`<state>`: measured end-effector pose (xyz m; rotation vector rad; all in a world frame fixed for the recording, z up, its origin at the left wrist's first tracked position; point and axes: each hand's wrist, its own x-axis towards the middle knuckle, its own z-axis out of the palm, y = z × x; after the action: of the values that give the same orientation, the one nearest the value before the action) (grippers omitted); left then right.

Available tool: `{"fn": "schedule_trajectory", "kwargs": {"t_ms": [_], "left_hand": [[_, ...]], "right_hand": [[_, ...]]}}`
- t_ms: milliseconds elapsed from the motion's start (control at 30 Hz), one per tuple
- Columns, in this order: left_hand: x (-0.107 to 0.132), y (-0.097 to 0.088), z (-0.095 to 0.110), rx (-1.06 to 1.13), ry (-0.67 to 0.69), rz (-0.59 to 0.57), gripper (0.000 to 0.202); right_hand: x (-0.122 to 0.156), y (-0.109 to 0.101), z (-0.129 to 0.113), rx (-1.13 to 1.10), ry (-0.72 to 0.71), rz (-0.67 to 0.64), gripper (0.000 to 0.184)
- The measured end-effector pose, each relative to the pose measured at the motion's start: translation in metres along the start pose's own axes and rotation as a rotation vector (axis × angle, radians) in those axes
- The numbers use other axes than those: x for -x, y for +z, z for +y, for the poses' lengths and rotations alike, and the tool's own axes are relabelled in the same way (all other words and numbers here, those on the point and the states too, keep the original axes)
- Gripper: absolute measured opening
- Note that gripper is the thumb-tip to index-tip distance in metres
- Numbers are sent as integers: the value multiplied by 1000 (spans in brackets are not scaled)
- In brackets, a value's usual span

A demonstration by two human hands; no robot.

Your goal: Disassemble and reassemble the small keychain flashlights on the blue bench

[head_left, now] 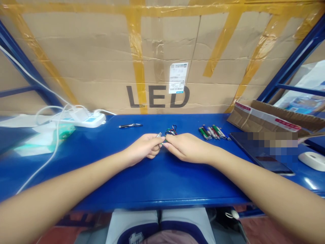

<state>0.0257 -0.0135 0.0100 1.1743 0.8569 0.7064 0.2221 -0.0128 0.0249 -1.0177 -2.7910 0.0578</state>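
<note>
My left hand [147, 145] is closed, pinching a small silver-ended piece [159, 134] between thumb and fingers; most of it is hidden. Close beside it, my right hand [188, 147] is closed at the fingertips on a small green piece [165, 139], perhaps a clip. The fingertips of both hands meet above the blue table. Just behind my right hand lies a small pile of coloured carabiner clips [172, 130], partly covered by it. A slim black pen-shaped torch [130, 125] lies to the left. Several short coloured torches [213, 132] lie in a row at the right.
A white power strip [88, 118] with cables and a green-white packet [48, 139] occupy the left of the blue table [152, 186]. At right are an open cardboard box [264, 117], a dark tablet-like device [259, 152] and a white mouse [313, 160]. A large carton [101, 67] stands behind.
</note>
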Motion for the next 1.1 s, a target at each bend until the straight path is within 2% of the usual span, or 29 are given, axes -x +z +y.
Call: {"fn": "schedule_trajectory", "kwargs": {"t_ms": [167, 367, 600, 733, 1100], "left_hand": [[1, 1, -1, 12, -7, -24, 30], [2, 1, -2, 40, 10, -92, 28], [3, 3, 2, 59, -29, -131, 40], [3, 4, 2, 59, -69, -171, 41], [3, 4, -3, 120, -24, -198, 37]], "right_hand": [[-1, 3, 0, 21, -9, -6, 29], [-2, 3, 0, -53, 19, 18, 25], [-4, 3, 9, -2, 148, 118, 25], [-5, 1, 11, 60, 223, 150, 25], [-6, 3, 1, 165, 192, 107, 26]]}}
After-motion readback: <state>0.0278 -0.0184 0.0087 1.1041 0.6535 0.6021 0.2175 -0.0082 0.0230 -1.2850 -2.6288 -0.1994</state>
